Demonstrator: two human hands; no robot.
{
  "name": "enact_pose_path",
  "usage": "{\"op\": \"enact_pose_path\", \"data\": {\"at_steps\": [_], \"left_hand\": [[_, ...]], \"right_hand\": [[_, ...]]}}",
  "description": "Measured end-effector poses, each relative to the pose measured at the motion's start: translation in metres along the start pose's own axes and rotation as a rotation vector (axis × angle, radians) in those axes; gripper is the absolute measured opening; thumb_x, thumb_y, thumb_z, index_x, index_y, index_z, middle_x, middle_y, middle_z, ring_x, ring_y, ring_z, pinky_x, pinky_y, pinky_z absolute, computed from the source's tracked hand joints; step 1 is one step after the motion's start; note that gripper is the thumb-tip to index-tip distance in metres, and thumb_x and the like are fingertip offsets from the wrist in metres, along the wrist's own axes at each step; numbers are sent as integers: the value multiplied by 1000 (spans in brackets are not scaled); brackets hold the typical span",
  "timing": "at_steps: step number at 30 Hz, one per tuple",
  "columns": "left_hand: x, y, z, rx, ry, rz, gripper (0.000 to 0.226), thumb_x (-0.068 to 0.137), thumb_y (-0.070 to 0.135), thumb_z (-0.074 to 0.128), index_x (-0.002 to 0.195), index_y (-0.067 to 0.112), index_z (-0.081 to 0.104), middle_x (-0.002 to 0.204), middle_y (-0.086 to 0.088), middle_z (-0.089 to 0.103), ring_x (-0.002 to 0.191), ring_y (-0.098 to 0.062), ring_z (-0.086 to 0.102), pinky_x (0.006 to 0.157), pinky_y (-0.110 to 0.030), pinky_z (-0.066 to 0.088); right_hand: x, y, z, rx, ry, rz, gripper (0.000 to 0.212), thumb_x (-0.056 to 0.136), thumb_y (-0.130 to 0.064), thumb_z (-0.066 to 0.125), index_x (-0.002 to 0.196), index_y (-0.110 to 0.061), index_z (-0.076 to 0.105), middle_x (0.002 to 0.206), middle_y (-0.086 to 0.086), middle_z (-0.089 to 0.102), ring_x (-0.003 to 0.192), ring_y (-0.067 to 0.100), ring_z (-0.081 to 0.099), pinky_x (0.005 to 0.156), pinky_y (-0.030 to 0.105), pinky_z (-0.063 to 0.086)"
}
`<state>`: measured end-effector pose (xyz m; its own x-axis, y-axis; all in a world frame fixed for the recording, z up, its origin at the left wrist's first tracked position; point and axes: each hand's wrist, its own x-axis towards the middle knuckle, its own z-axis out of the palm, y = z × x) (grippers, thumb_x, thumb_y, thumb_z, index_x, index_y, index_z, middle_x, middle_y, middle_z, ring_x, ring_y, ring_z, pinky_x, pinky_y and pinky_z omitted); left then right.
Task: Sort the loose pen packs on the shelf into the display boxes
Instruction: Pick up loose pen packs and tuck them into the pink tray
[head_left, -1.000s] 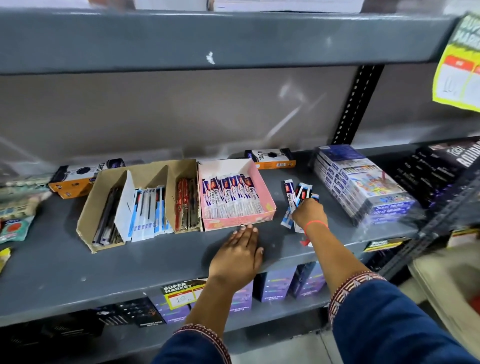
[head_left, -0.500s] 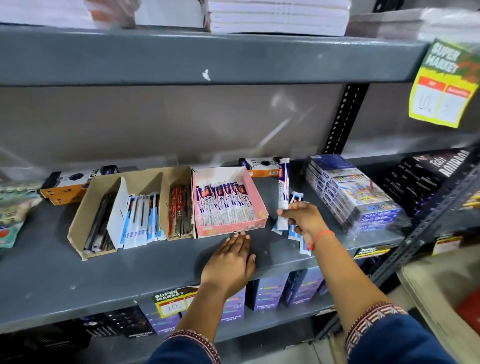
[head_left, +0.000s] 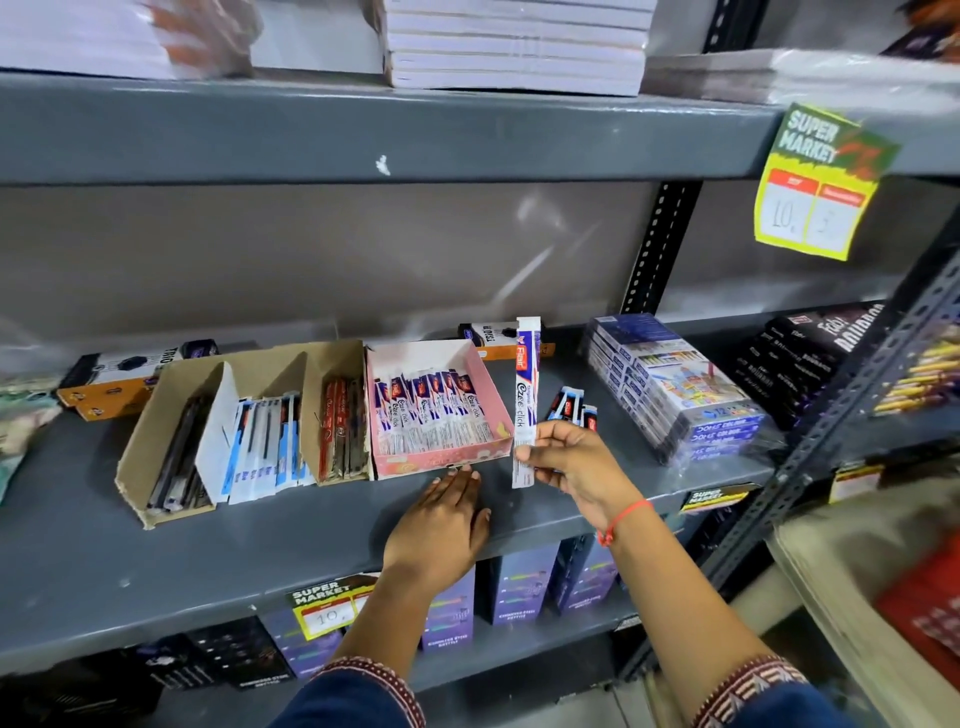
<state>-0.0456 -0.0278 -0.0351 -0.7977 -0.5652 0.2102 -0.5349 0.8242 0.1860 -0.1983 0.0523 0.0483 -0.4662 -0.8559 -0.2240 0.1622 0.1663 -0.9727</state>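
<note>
My right hand (head_left: 569, 460) pinches one white, blue and red pen pack (head_left: 526, 395) near its lower end and holds it upright just right of the pink display box (head_left: 441, 460). That box holds several matching packs. A few loose pen packs (head_left: 571, 408) lie on the grey shelf (head_left: 156, 566) behind my right hand. My left hand (head_left: 441, 525) rests flat on the shelf, fingertips at the pink box's front wall. A brown cardboard display box (head_left: 150, 447) to the left holds black, blue and red pens in compartments.
Stacked wrapped colour-pencil boxes (head_left: 675, 384) stand to the right of the loose packs. Orange and black boxes (head_left: 122, 376) sit behind the display boxes. Dark boxes (head_left: 810, 353) fill the far right. A yellow price tag (head_left: 815, 187) hangs from the upper shelf.
My right hand picked one pen pack off the loose pile, lifted it upright and carried it left toward the pink box. My left hand stayed flat on the shelf.
</note>
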Motion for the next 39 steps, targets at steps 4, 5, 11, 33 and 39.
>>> {"op": "enact_pose_path", "data": {"at_steps": [4, 5, 11, 33, 39], "left_hand": [[-1, 1, -2, 2, 10, 2, 52, 99, 37, 24, 144, 11, 23, 152, -6, 27, 139, -16, 22, 113, -24, 9], [-1, 1, -3, -5, 7, 2, 52, 99, 37, 25, 144, 11, 23, 152, -6, 27, 139, -16, 22, 113, -24, 9], [-11, -9, -11, -36, -12, 3, 52, 99, 38, 25, 144, 12, 23, 152, -5, 27, 139, -17, 22, 111, -24, 13], [-27, -20, -17, 75, 151, 59, 42, 69, 32, 76, 104, 9, 70, 107, -4, 72, 98, -14, 67, 79, -26, 55], [-27, -19, -20, 108, 147, 51, 43, 68, 34, 76, 103, 11, 71, 106, -2, 72, 97, -13, 67, 80, -23, 54]], "right_hand": [[0, 0, 2, -28, -18, 11, 23, 77, 4, 68, 72, -17, 62, 53, -13, 70, 51, -5, 61, 55, 11, 47], [1, -1, 3, -43, -25, 14, 22, 78, 4, 68, 72, -17, 63, 52, -13, 70, 52, -4, 61, 55, 12, 48], [12, -22, 23, -119, -24, 25, 22, 80, 8, 64, 101, 1, 66, 69, -2, 66, 54, 5, 58, 48, 11, 50], [108, -13, 92, -857, -55, 87, 31, 89, -8, 51, 117, 2, 61, 88, 9, 57, 69, 17, 54, 65, 23, 45], [111, -10, 93, -899, -32, 83, 32, 84, -9, 59, 113, 3, 65, 94, 18, 65, 80, 22, 59, 73, 25, 49]]}}
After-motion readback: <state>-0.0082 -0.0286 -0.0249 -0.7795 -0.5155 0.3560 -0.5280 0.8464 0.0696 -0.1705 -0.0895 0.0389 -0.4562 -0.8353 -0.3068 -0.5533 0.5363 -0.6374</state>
